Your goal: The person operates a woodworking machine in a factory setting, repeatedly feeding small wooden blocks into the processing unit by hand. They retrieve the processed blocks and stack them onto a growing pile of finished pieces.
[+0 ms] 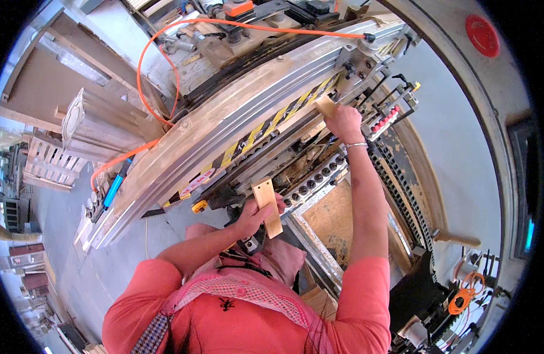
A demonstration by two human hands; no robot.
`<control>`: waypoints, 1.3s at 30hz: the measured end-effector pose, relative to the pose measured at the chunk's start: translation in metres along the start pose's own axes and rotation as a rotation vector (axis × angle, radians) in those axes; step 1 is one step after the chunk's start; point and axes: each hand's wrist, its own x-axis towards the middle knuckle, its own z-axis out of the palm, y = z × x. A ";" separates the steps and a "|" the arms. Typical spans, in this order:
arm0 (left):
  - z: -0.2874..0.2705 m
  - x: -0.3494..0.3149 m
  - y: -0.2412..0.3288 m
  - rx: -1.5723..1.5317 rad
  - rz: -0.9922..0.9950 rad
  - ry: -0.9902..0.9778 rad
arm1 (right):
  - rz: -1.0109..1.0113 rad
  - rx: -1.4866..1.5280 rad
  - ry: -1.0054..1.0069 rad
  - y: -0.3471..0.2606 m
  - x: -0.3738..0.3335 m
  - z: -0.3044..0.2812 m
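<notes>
My left hand (252, 219) grips a flat, pale wooden piece (269, 207) with two small dark holes near its far end. It holds this piece tilted, close to my body and in front of the machine's near side. My right arm reaches forward over the machine (307, 141). At its end, my right hand (345, 123) is closed on another pale wooden piece (325, 107), next to the yellow-and-black striped rail (272, 127). The fingers partly cover that second piece, so I cannot tell whether it has holes.
An orange air hose (141, 76) loops over the long metal beam (219, 106). A blue air gun (115, 187) hangs at the beam's left end. Black drag chains (402, 189) run along the right. A red round button (482, 35) sits on the upper right panel.
</notes>
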 end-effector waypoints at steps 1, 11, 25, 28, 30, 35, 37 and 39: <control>-0.001 0.000 -0.001 0.010 -0.009 0.007 | 0.000 0.003 0.012 0.000 0.000 0.000; 0.002 -0.002 -0.007 0.037 0.058 -0.014 | 0.075 -0.060 -0.138 -0.010 0.001 -0.009; -0.004 0.009 -0.014 -0.201 -0.061 -0.060 | 0.099 -0.108 -0.110 -0.008 0.000 -0.005; -0.006 0.011 -0.017 -0.212 -0.051 -0.054 | 0.098 -0.094 -0.161 -0.015 0.000 -0.014; -0.006 0.009 -0.014 -0.174 -0.027 -0.052 | 0.082 -0.074 -0.193 -0.017 -0.002 -0.020; 0.005 0.009 -0.010 -0.085 0.023 0.013 | 0.053 -0.054 -0.002 -0.006 -0.003 -0.002; 0.008 0.008 -0.007 -0.050 0.016 0.026 | 0.056 -0.060 -0.021 -0.001 0.001 0.006; 0.010 0.007 -0.006 -0.032 0.037 0.036 | 0.044 -0.056 -0.018 -0.001 0.001 0.008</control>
